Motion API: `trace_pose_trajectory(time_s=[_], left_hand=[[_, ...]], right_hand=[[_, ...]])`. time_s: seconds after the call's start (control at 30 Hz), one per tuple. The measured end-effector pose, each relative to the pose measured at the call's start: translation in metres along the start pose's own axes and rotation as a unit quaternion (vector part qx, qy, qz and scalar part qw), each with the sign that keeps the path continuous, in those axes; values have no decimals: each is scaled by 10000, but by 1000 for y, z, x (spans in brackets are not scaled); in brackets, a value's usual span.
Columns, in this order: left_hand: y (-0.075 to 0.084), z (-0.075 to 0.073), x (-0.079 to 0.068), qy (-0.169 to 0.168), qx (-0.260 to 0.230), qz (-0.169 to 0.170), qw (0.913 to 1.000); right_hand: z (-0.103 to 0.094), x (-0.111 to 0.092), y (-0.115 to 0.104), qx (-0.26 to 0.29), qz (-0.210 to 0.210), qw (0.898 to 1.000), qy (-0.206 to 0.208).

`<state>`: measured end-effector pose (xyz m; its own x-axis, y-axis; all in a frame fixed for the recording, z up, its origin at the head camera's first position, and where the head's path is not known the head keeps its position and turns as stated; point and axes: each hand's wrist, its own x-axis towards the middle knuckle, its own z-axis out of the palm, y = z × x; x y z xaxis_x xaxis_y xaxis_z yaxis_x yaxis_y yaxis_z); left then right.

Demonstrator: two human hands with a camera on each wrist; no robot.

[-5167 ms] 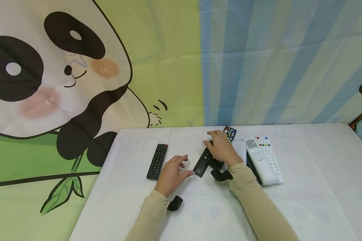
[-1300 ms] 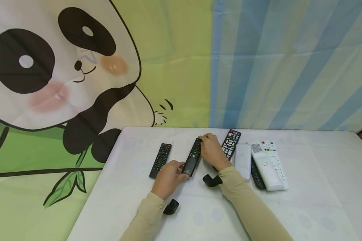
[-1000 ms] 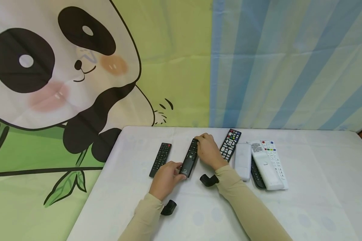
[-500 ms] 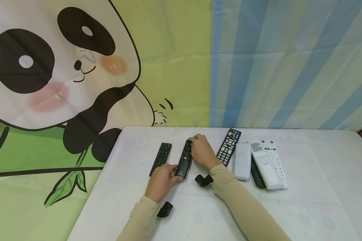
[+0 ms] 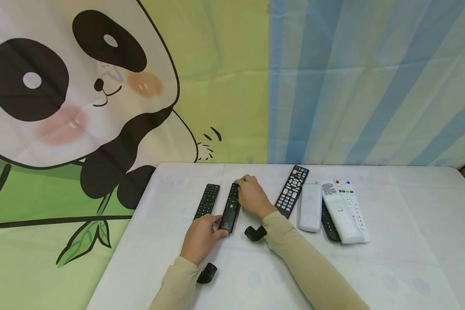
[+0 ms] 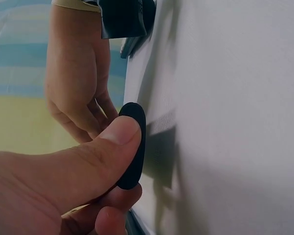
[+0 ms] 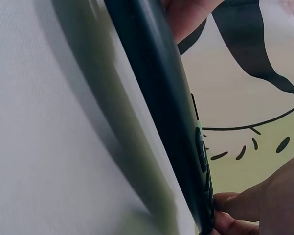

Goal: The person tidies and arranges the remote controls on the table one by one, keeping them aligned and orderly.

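Both hands hold one black remote control (image 5: 230, 211) slightly above the white tablecloth; its shadow falls on the cloth in both wrist views. My left hand (image 5: 201, 239) pinches the near end, the thumb pressed against the end face in the left wrist view. At the far end, the fingers of my right hand (image 5: 252, 198) pinch the remote (image 7: 161, 83). To its left lies a second black remote control (image 5: 207, 200) with a red button, its near end partly behind my left hand. A black remote with white buttons (image 5: 293, 189) lies right of my right hand, its near end close to the sleeve.
Farther right lie a plain white remote (image 5: 311, 206) and an overlapping group: a white remote turned back up (image 5: 342, 219), a white remote with coloured buttons (image 5: 349, 200) and a dark one (image 5: 328, 224) partly underneath. A printed panda curtain (image 5: 224, 86) hangs behind the table (image 5: 418, 241).
Earlier the held remote lay aslant near the white-buttoned one. Both hands have since taken hold of it and carried it left, close to the other black remote.
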<state>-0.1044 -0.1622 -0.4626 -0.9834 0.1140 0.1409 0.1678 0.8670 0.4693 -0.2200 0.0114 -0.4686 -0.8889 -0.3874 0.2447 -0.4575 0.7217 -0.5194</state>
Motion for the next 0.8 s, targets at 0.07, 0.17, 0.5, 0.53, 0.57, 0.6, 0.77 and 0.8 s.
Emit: trace_pose_trajectory(time_s=[0.07,0.17,0.5,0.53,0.57,0.6,0.77,0.8], left_hand=[[-1,-1,-1,9,-9,-24,10000],[-3,-1,-2,-5,-27,-75,10000],[-6,1,-5,75,15,-179,9998],[-6,0,-6,86,27,-182,9998],[-5,0,-6,98,42,-185,9998],[-5,0,-6,107,48,-190,9998],[-4,0,-7,154,125,-188,9996],[-4,0,-8,169,155,-181,9996]], right_hand=[[2,1,-1,-20,-8,10000,-48],[5,1,-1,-85,-25,9999,-122],[10,2,-3,-138,-161,9995,-232],[10,2,-3,-127,-178,9995,-238],[11,2,-3,-138,-193,9994,-245],[12,2,-2,-149,-211,9994,-243],[14,2,-2,-141,-247,9992,-265],[14,1,-2,-129,-244,9993,-271]])
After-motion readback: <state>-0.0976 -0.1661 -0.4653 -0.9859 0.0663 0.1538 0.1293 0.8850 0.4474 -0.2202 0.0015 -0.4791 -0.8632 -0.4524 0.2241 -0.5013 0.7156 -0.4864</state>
